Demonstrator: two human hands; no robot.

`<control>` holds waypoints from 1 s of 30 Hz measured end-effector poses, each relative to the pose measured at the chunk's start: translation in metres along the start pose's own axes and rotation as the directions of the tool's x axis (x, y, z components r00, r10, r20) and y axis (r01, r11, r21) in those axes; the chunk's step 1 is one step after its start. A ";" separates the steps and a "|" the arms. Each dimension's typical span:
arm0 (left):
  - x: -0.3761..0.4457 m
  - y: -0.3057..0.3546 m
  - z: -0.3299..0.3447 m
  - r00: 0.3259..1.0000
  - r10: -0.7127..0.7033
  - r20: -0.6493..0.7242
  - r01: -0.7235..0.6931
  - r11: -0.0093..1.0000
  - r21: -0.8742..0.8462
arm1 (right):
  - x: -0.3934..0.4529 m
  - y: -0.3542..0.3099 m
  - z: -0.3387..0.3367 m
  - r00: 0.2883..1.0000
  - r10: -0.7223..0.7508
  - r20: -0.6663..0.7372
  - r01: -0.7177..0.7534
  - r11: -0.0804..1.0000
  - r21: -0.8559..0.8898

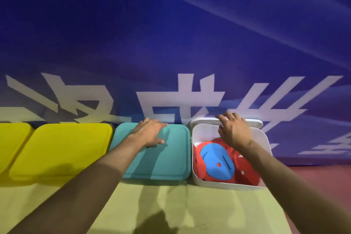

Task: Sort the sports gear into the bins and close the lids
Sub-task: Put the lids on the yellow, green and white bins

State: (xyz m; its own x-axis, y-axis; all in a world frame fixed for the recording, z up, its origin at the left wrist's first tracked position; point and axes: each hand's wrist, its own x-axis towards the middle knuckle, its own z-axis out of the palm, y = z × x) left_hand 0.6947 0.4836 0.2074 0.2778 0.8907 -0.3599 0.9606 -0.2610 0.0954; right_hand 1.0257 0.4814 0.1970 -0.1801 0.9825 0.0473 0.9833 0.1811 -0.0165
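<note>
A white bin (201, 181) stands open at the right end of a row, with red and blue flat discs (214, 161) inside. Its white lid (254, 122) is tipped up against the blue banner behind. My right hand (234, 131) reaches over the bin and its fingers touch the lid's upper edge. A teal bin (157, 159) to the left has its lid down. My left hand (150, 133) rests flat on the far part of that teal lid.
Two yellow bins (62, 150) with lids down continue the row to the left. All stand on a pale yellow-green mat (133, 207). A blue banner (171, 43) with white characters hangs close behind. Reddish floor (303, 176) shows at the right.
</note>
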 end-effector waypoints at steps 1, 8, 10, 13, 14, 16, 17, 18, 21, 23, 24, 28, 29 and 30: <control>0.004 0.010 0.001 1.000 0.015 -0.007 -0.015 1.000 -0.012 | -0.003 0.014 0.000 0.999 0.012 0.037 -0.012 1.000 -0.018; 0.012 0.070 0.014 0.999 0.038 -0.026 -0.039 0.997 -0.061 | -0.006 0.066 0.013 0.973 0.039 0.226 -0.012 0.993 -0.117; 0.013 0.078 0.017 0.999 0.034 -0.034 -0.036 0.997 -0.061 | -0.004 0.064 0.016 0.968 0.037 0.247 -0.009 0.993 -0.114; 0.011 0.087 0.019 0.999 0.013 -0.041 -0.016 0.997 -0.073 | -0.002 0.058 0.022 0.971 0.043 0.234 -0.009 0.990 -0.144; 0.010 0.088 0.019 0.999 0.011 -0.043 -0.014 0.997 -0.075 | 0.000 0.057 0.023 0.972 0.049 0.230 -0.014 0.988 -0.151; 0.009 0.091 0.020 0.999 -0.001 -0.041 -0.002 0.997 -0.075 | 0.005 0.058 0.023 0.975 0.057 0.216 -0.020 0.986 -0.168; 0.008 0.093 0.020 0.999 -0.009 -0.041 0.006 0.997 -0.078 | 0.008 0.060 0.022 0.979 0.058 0.198 -0.021 0.983 -0.184; 0.007 0.095 0.020 0.999 -0.019 -0.043 0.015 0.996 -0.083 | 0.011 0.062 0.020 0.983 0.055 0.175 -0.019 0.980 -0.200; 0.005 0.099 0.022 0.999 -0.040 -0.027 0.037 0.996 -0.084 | 0.013 0.070 0.018 0.992 0.033 0.124 -0.003 0.972 -0.236; 0.002 0.102 0.022 0.999 -0.044 0.000 0.044 0.997 -0.070 | 0.008 0.073 0.019 0.994 0.010 0.107 0.017 0.970 -0.244; 0.002 0.103 0.021 0.999 -0.044 0.009 0.045 0.997 -0.068 | 0.006 0.075 0.020 0.996 0.001 0.091 0.020 0.972 -0.235; 0.003 0.108 0.013 1.000 -0.015 0.009 0.016 1.000 -0.027 | -0.004 0.079 0.013 0.997 -0.066 -0.028 0.057 0.972 -0.229; 0.005 0.110 0.011 1.000 -0.009 0.006 0.009 1.000 -0.012 | -0.004 0.080 0.008 0.992 -0.085 -0.089 0.063 0.973 -0.221; 0.007 0.112 0.007 1.000 0.000 0.003 0.000 1.000 -0.002 | -0.005 0.082 0.001 0.984 -0.094 -0.152 0.062 0.977 -0.204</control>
State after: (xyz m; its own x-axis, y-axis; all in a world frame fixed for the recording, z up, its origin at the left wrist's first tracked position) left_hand 0.8043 0.4579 0.2087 0.2774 0.8897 -0.3627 0.9607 -0.2600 0.0970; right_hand 1.1072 0.4914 0.1944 -0.2663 0.9428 0.2004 0.9545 0.2290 0.1911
